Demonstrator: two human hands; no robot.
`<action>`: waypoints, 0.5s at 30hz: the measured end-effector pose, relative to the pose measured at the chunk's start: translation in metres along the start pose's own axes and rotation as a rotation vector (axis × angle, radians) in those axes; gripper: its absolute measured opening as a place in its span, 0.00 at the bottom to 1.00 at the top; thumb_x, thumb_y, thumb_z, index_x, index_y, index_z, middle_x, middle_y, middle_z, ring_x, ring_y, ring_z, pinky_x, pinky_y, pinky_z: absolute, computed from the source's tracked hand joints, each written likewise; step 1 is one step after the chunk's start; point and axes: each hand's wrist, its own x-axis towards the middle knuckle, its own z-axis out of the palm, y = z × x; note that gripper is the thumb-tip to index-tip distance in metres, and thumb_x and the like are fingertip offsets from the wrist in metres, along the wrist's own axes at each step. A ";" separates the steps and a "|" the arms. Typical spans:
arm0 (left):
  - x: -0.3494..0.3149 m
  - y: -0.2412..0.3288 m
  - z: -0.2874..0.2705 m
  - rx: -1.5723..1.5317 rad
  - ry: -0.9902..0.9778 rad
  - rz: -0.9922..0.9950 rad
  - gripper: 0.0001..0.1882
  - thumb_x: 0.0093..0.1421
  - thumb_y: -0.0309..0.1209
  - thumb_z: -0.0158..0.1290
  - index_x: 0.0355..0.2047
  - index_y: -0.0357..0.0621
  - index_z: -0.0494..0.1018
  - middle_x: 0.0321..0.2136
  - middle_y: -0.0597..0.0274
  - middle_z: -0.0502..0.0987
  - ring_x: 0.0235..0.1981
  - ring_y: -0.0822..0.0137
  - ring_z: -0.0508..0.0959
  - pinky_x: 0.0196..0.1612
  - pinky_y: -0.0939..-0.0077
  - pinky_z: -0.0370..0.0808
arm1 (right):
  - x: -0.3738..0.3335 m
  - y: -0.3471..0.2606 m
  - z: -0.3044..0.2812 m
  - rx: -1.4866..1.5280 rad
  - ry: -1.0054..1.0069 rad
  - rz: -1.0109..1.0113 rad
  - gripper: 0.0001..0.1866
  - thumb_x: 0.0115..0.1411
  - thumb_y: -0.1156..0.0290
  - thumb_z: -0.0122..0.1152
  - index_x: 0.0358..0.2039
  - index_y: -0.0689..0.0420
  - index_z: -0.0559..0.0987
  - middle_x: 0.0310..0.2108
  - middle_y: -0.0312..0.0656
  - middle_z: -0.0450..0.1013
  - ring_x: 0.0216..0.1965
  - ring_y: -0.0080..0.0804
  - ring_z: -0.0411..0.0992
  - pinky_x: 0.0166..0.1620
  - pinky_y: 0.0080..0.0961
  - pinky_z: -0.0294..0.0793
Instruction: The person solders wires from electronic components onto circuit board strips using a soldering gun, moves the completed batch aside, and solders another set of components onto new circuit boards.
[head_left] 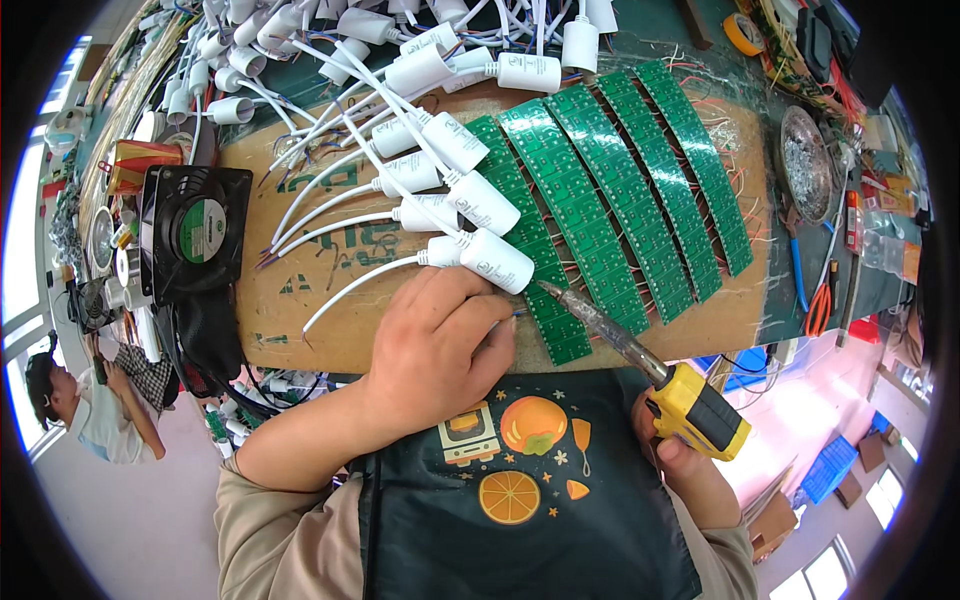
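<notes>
My right hand grips a soldering iron with a yellow and black body. Its metal barrel points up and left, the tip reaching the lower edge of the nearest white plastic housing. Beside that housing, my left hand has its fingers curled together. A bit of blue wire shows at its fingertips, but what they pinch is hidden. Several green circuit board panels lie side by side on a brown board. White housings with cables are stacked along their left side.
More white housings are heaped across the back. A black fan stands at left. At right are a metal bowl of solder scraps, orange-handled scissors and yellow tape. Another person sits at far left.
</notes>
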 end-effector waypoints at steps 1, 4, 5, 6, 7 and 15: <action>0.000 0.000 0.001 0.000 0.008 -0.005 0.10 0.46 0.21 0.63 0.31 0.41 0.77 0.32 0.56 0.75 0.32 0.55 0.77 0.33 0.65 0.74 | -0.001 0.000 0.000 0.000 -0.012 0.009 0.21 0.55 0.54 0.69 0.29 0.61 0.74 0.19 0.35 0.69 0.19 0.25 0.67 0.23 0.22 0.64; -0.002 0.000 0.005 0.018 0.035 0.026 0.10 0.46 0.21 0.63 0.30 0.41 0.77 0.31 0.56 0.75 0.31 0.56 0.76 0.33 0.66 0.74 | -0.007 0.003 0.001 -0.076 0.021 -0.035 0.20 0.56 0.56 0.68 0.29 0.60 0.74 0.19 0.36 0.70 0.18 0.28 0.67 0.23 0.24 0.65; -0.002 0.000 0.005 0.015 0.035 0.025 0.10 0.46 0.21 0.63 0.30 0.41 0.77 0.31 0.56 0.75 0.31 0.56 0.76 0.33 0.66 0.74 | -0.009 0.002 0.000 -0.078 0.022 -0.033 0.20 0.56 0.56 0.68 0.29 0.60 0.74 0.19 0.36 0.70 0.18 0.28 0.67 0.23 0.24 0.65; -0.002 0.001 0.006 0.030 0.038 0.043 0.10 0.45 0.20 0.63 0.30 0.41 0.77 0.31 0.57 0.75 0.31 0.56 0.76 0.33 0.66 0.74 | -0.011 0.000 -0.003 -0.100 -0.013 0.004 0.19 0.56 0.56 0.68 0.28 0.60 0.74 0.19 0.36 0.69 0.18 0.29 0.67 0.23 0.25 0.65; -0.001 0.002 0.006 0.044 0.040 0.061 0.10 0.45 0.20 0.63 0.30 0.40 0.77 0.31 0.57 0.74 0.31 0.56 0.76 0.33 0.66 0.74 | -0.013 -0.001 -0.005 -0.122 -0.049 0.041 0.18 0.56 0.57 0.67 0.27 0.59 0.74 0.19 0.36 0.69 0.18 0.31 0.67 0.23 0.26 0.65; -0.001 0.001 0.010 0.066 0.039 0.105 0.11 0.45 0.19 0.62 0.30 0.39 0.76 0.32 0.58 0.73 0.30 0.57 0.75 0.33 0.66 0.73 | -0.016 -0.003 -0.003 -0.137 -0.041 0.076 0.18 0.57 0.57 0.66 0.25 0.58 0.72 0.18 0.36 0.67 0.18 0.32 0.65 0.23 0.27 0.62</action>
